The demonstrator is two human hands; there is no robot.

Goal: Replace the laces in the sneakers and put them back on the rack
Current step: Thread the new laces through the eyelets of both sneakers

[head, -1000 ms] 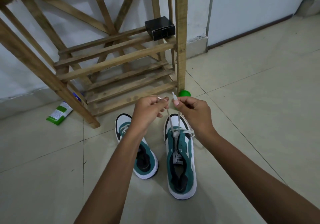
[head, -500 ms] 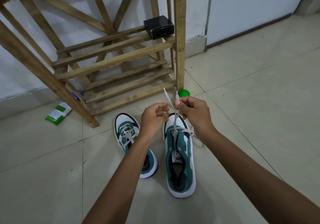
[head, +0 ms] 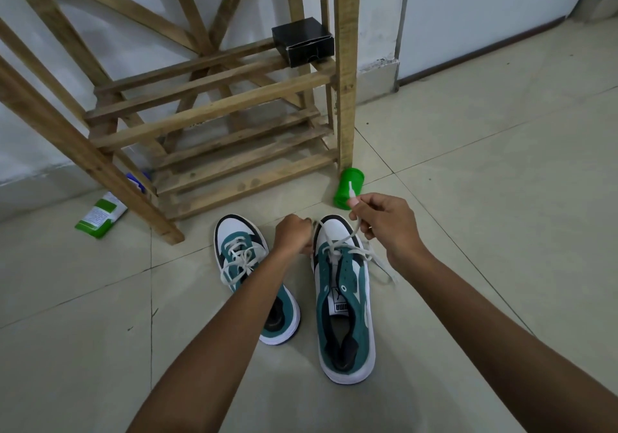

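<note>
Green-and-white, the laced sneaker [head: 249, 275] lay left of the right sneaker [head: 342, 299]. Your left hand [head: 294, 235] curled at its toe; what it held, I cannot tell. Your right hand [head: 384, 222] pinched the lace [head: 347, 235], running down-left to the front eyelets.

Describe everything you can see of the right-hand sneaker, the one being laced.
The right-hand sneaker is teal, white and black with a white sole, upright on the tiled floor, toe toward the wooden rack. Its tongue carries a white label, and only the lowest eyelets look laced. The right hand pinches one end of the white lace above the toe; another end trails on the floor at its right. The left hand, fingers curled, sits by the toe's left edge.
</note>
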